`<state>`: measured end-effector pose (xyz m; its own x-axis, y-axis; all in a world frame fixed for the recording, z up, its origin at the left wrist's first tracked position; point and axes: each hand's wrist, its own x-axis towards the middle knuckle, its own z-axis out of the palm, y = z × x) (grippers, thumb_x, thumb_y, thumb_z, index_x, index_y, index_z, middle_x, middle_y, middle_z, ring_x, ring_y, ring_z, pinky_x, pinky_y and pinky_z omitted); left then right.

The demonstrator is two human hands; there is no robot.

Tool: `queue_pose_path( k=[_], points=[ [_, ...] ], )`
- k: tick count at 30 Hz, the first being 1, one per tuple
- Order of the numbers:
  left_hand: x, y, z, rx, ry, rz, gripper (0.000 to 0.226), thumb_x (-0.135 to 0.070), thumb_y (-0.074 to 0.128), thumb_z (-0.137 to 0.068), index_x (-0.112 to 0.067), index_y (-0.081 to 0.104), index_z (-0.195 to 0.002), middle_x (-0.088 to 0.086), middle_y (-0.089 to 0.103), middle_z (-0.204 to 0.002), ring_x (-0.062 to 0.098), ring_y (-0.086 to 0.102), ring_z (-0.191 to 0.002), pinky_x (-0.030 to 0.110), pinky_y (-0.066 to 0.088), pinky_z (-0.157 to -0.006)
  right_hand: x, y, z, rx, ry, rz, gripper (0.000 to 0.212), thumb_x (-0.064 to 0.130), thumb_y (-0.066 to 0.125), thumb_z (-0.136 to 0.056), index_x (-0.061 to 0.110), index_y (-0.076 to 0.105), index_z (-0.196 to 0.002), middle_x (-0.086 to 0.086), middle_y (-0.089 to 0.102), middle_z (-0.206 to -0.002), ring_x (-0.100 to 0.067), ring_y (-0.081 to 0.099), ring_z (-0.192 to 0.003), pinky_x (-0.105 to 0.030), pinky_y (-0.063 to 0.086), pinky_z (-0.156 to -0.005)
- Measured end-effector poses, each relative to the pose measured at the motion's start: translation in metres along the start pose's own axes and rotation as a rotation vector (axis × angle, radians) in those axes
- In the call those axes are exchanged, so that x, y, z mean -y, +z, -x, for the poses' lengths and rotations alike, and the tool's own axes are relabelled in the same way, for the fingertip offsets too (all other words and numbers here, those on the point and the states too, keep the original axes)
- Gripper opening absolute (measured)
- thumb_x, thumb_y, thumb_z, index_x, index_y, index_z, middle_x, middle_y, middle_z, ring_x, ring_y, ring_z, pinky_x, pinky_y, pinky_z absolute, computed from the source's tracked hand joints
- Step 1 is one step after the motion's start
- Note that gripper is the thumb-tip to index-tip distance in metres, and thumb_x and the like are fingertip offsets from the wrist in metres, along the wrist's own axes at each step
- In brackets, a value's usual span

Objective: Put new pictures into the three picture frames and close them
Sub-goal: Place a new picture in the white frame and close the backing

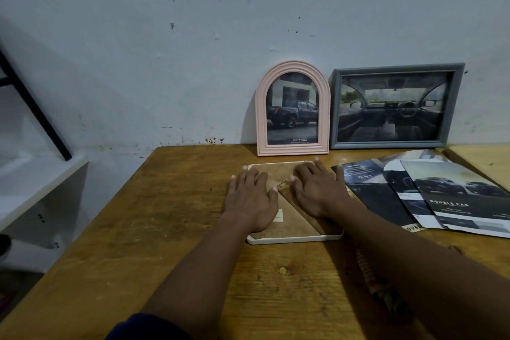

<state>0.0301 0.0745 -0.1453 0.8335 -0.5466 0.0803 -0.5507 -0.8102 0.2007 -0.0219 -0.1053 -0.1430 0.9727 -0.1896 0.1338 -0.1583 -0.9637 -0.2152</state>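
A white-rimmed picture frame (295, 239) lies face down on the wooden table, its brown backing board with a fold-out stand facing up. My left hand (248, 199) presses flat on the left half of the backing, fingers spread. My right hand (317, 190) lies flat on the right half, over the stand. A pink arched frame (292, 110) with a pickup truck picture leans upright against the wall. Beside it a grey rectangular frame (394, 106) shows a car interior.
Car brochure sheets (430, 196) are fanned out on the table to the right of the flat frame. A patterned strip (380, 284) lies under my right forearm. A white shelf unit (36, 188) stands left of the table (165, 215); a second table edge (485, 160) is far right.
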Motion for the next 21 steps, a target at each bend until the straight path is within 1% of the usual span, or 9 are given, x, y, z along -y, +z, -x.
queue_pose_path(
  k=[5,8,10,12,13,15,17,19,21],
  points=[
    [-0.002,-0.005,0.001,0.016,0.008,0.0,0.057,-0.048,0.025,-0.107,-0.021,0.031,-0.156,0.006,0.023,-0.166,0.024,0.006,-0.156,0.047,0.001,-0.125,0.0,0.002,-0.003,-0.024,0.007,0.021,0.053,0.054,0.017,-0.101,0.024,0.045,-0.134,-0.002,0.038,-0.154,-0.023,0.011,-0.152,-0.065,-0.006,-0.116],
    [-0.005,-0.006,0.008,-0.004,-0.011,0.029,0.058,-0.046,0.026,-0.107,-0.02,0.029,-0.158,0.005,0.024,-0.166,0.023,0.007,-0.156,0.046,0.001,-0.126,-0.001,0.003,0.003,0.005,0.073,-0.088,0.059,0.057,0.015,-0.1,0.024,0.03,-0.147,-0.002,0.025,-0.161,-0.023,0.003,-0.153,-0.065,-0.008,-0.115],
    [-0.008,-0.006,0.011,-0.052,-0.05,0.039,0.059,-0.047,0.028,-0.106,-0.018,0.029,-0.157,0.005,0.028,-0.165,0.023,0.014,-0.156,0.046,0.005,-0.127,0.0,-0.002,0.008,-0.068,0.155,-0.16,0.061,0.056,0.02,-0.101,0.023,0.022,-0.153,-0.005,0.027,-0.161,-0.027,0.012,-0.151,-0.062,0.002,-0.115],
    [-0.011,-0.008,0.014,-0.104,-0.09,0.043,0.061,-0.049,0.031,-0.105,-0.018,0.029,-0.158,0.006,0.034,-0.163,0.026,0.023,-0.153,0.046,0.015,-0.126,0.001,-0.01,0.014,-0.188,0.262,-0.238,0.053,0.052,0.029,-0.102,0.02,0.034,-0.144,-0.012,0.047,-0.146,-0.032,0.035,-0.139,-0.059,0.016,-0.112],
    [-0.013,-0.009,0.015,-0.131,-0.101,0.043,0.061,-0.049,0.033,-0.104,-0.019,0.03,-0.157,0.007,0.038,-0.161,0.027,0.028,-0.151,0.046,0.021,-0.124,0.001,-0.013,0.016,-0.226,0.297,-0.267,0.048,0.05,0.032,-0.101,0.019,0.039,-0.138,-0.013,0.055,-0.136,-0.033,0.042,-0.132,-0.058,0.02,-0.109],
    [-0.015,-0.011,0.017,-0.173,-0.106,0.055,0.061,-0.049,0.038,-0.103,-0.019,0.032,-0.156,0.007,0.045,-0.155,0.027,0.039,-0.143,0.044,0.034,-0.118,-0.002,-0.018,0.018,-0.227,0.316,-0.312,0.043,0.046,0.038,-0.1,0.02,0.043,-0.135,-0.01,0.062,-0.125,-0.032,0.047,-0.126,-0.057,0.021,-0.108],
    [-0.015,-0.011,0.018,-0.181,-0.109,0.091,0.059,-0.047,0.042,-0.103,-0.021,0.034,-0.155,0.005,0.048,-0.153,0.025,0.045,-0.138,0.042,0.041,-0.112,-0.008,-0.02,0.014,-0.183,0.344,-0.452,0.041,0.042,0.044,-0.099,0.024,0.044,-0.135,-0.007,0.063,-0.123,-0.031,0.049,-0.124,-0.057,0.022,-0.11],
    [-0.015,-0.011,0.018,-0.186,-0.1,0.146,0.06,-0.047,0.045,-0.102,-0.022,0.034,-0.155,0.004,0.05,-0.151,0.025,0.047,-0.136,0.042,0.044,-0.108,-0.012,-0.023,0.012,-0.191,0.415,-0.615,0.036,0.042,0.049,-0.095,0.027,0.049,-0.129,-0.006,0.062,-0.122,-0.03,0.053,-0.119,-0.059,0.03,-0.108],
    [-0.014,-0.012,0.016,-0.163,-0.099,0.272,0.06,-0.047,0.046,-0.103,-0.024,0.033,-0.156,0.004,0.051,-0.149,0.025,0.049,-0.134,0.043,0.045,-0.106,-0.012,-0.033,0.013,-0.299,0.437,-0.717,0.03,0.041,0.051,-0.091,0.028,0.056,-0.118,-0.004,0.064,-0.118,-0.026,0.058,-0.11,-0.055,0.043,-0.1]
  ],
)
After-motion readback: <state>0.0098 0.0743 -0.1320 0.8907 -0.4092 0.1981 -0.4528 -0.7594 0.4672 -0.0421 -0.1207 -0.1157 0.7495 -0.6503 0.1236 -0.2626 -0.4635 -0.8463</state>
